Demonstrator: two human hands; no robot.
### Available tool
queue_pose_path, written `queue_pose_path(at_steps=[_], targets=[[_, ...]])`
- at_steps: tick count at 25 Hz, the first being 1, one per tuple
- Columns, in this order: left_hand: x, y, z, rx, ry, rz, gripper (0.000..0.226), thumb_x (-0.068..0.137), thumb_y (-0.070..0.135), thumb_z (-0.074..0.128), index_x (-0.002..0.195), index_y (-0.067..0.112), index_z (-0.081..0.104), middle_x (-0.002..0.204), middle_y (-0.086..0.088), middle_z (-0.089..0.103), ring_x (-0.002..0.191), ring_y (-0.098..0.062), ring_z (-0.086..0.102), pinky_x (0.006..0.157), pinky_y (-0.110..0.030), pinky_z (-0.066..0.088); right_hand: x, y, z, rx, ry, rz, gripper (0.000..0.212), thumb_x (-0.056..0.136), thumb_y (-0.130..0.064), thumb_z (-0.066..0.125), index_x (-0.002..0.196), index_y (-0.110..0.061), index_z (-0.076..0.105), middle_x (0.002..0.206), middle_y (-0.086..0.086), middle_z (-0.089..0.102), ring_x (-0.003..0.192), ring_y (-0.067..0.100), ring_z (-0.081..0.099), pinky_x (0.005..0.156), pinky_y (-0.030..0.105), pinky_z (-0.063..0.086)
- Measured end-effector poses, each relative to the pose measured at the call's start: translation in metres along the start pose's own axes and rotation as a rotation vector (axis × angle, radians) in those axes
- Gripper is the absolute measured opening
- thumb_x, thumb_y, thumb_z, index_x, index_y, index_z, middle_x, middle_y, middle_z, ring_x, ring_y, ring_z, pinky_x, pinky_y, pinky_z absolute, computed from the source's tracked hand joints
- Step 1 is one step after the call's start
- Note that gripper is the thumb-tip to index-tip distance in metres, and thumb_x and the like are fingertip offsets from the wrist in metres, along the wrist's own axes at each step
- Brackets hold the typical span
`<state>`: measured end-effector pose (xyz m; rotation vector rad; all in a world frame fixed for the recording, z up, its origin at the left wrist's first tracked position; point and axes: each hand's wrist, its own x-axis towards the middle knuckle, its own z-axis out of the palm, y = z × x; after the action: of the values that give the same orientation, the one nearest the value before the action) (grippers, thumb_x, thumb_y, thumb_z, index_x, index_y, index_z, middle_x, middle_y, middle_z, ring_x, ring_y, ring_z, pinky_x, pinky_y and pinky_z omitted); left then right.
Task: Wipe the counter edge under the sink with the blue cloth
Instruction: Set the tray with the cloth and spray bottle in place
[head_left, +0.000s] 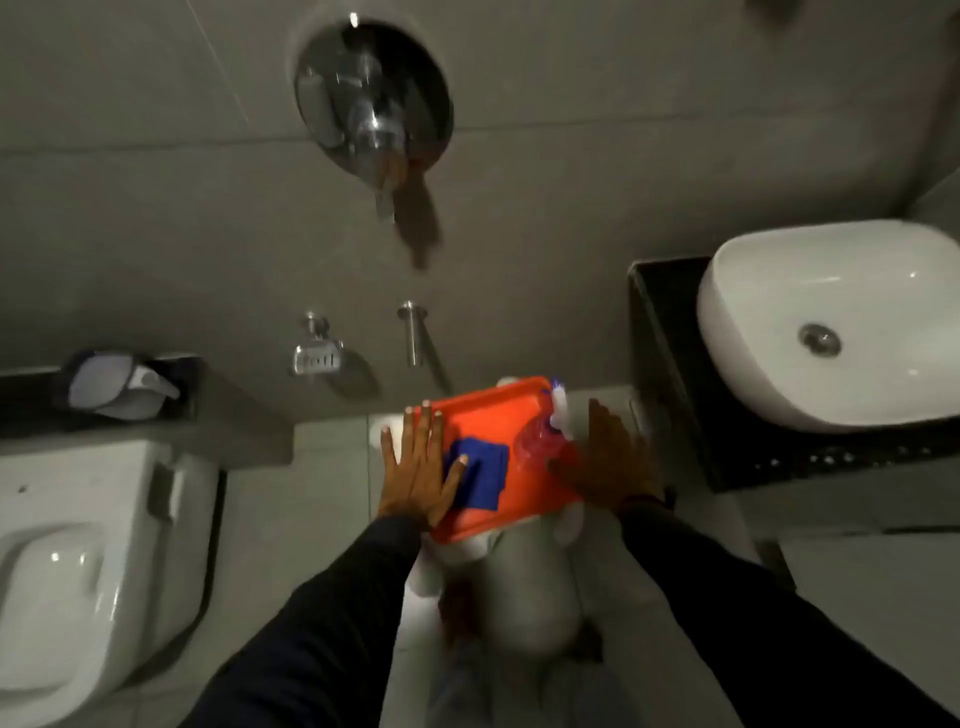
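Note:
A folded blue cloth (480, 478) lies on an orange tray (488, 415) set on a white stool in the middle of the view. My left hand (418, 467) hovers flat with spread fingers over the tray's left edge, its thumb over the cloth. My right hand (608, 462) is spread open at the tray's right edge, beside a clear spray bottle (545, 431) lying on the tray. To the right, a white basin (831, 322) sits on a dark counter (670, 364), whose front edge (831, 462) runs below the basin.
A white toilet (78, 561) stands at the left under a dark ledge with a grey and white object (119, 387). On the tiled wall are a round chrome mixer (371, 98), a soap dish (317, 356) and a spout (413, 332). Pale floor tiles surround the stool.

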<state>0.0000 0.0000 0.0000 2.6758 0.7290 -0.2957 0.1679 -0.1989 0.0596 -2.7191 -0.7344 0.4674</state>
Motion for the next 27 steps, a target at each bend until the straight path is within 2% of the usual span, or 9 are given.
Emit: queue_pose_path(at_steps=[2,6,9,13,16,18,22,24,27], targets=[[0.008,-0.019,0.031,-0.038,-0.063,-0.042,0.092,0.090,0.067,0.003,0.161,0.009,0.004,0.170,-0.011,-0.005,0.159,-0.032,-0.005,0.125,-0.060,-0.003,0.022,-0.001,0.020,0.162,-0.162,0.109,0.074,0.073,-0.062,0.069,0.137,-0.033,0.047,0.141,0.006,0.056,0.127,0.030,0.055,0.105,0.051,0.046],[0.008,-0.051,0.102,-0.010,-0.069,-0.067,0.082,0.098,0.057,0.019,0.162,0.008,0.003,0.171,-0.011,-0.002,0.159,-0.030,-0.001,0.128,-0.056,0.007,0.047,-0.007,0.070,0.546,0.065,0.268,0.036,0.071,-0.058,0.066,0.097,-0.033,0.067,0.086,-0.012,0.066,0.086,0.007,0.060,0.078,0.026,0.045],[0.011,-0.058,0.127,-0.018,-0.030,-0.039,0.077,0.102,0.052,0.027,0.162,0.011,0.002,0.172,-0.007,-0.002,0.160,-0.027,-0.002,0.129,-0.049,0.003,0.071,-0.010,0.102,0.689,0.128,0.308,0.034,0.077,-0.039,0.079,0.098,-0.014,0.069,0.096,0.009,0.072,0.095,0.025,0.069,0.084,0.034,0.052],[0.012,-0.057,0.132,-0.047,-0.011,-0.065,0.077,0.103,0.053,0.028,0.162,0.015,-0.003,0.172,-0.004,-0.006,0.160,-0.025,-0.003,0.128,-0.047,0.001,0.122,-0.022,0.096,0.932,0.143,0.286,0.028,0.089,-0.024,0.072,0.113,-0.011,0.067,0.102,0.007,0.070,0.097,0.024,0.069,0.092,0.041,0.055],[0.009,-0.059,0.132,-0.051,-0.009,-0.081,0.077,0.103,0.053,0.027,0.162,0.015,-0.004,0.172,-0.003,-0.007,0.160,-0.026,-0.002,0.128,-0.049,0.004,0.134,-0.030,0.080,1.082,-0.117,0.223,0.018,0.094,-0.010,0.065,0.108,-0.021,0.064,0.084,-0.009,0.072,0.067,0.003,0.065,0.065,0.017,0.055],[0.011,-0.058,0.130,-0.051,-0.013,-0.089,0.077,0.103,0.053,0.027,0.162,0.015,-0.004,0.172,-0.003,-0.007,0.160,-0.025,-0.003,0.129,-0.052,0.007,0.117,-0.030,0.078,1.057,-0.334,0.218,0.016,0.093,-0.011,0.067,0.107,-0.018,0.067,0.073,-0.007,0.077,0.062,0.003,0.065,0.056,0.014,0.053],[0.013,-0.057,0.130,-0.057,-0.041,-0.090,0.078,0.103,0.055,0.026,0.161,0.017,-0.009,0.172,-0.002,-0.008,0.160,-0.025,-0.004,0.129,-0.053,0.006,0.071,-0.023,0.092,0.962,-0.709,0.192,0.029,0.090,-0.003,0.069,0.110,-0.023,0.064,0.077,-0.014,0.073,0.073,0.005,0.067,0.066,0.019,0.057],[0.013,-0.057,0.130,-0.067,-0.035,-0.090,0.078,0.103,0.055,0.027,0.161,0.018,-0.010,0.172,-0.002,-0.008,0.160,-0.026,-0.003,0.128,-0.053,0.004,0.056,-0.020,0.105,0.746,-0.776,0.217,0.029,0.089,-0.007,0.071,0.110,-0.024,0.061,0.085,-0.002,0.071,0.076,0.016,0.068,0.073,0.026,0.055],[0.011,-0.057,0.131,-0.056,-0.043,-0.091,0.079,0.102,0.056,0.027,0.161,0.018,-0.009,0.172,-0.003,-0.007,0.159,-0.027,-0.001,0.126,-0.051,0.000,0.036,-0.012,0.129,0.430,-0.741,0.266,0.036,0.087,-0.023,0.070,0.121,-0.013,0.063,0.119,0.019,0.068,0.109,0.039,0.064,0.102,0.047,0.050]])
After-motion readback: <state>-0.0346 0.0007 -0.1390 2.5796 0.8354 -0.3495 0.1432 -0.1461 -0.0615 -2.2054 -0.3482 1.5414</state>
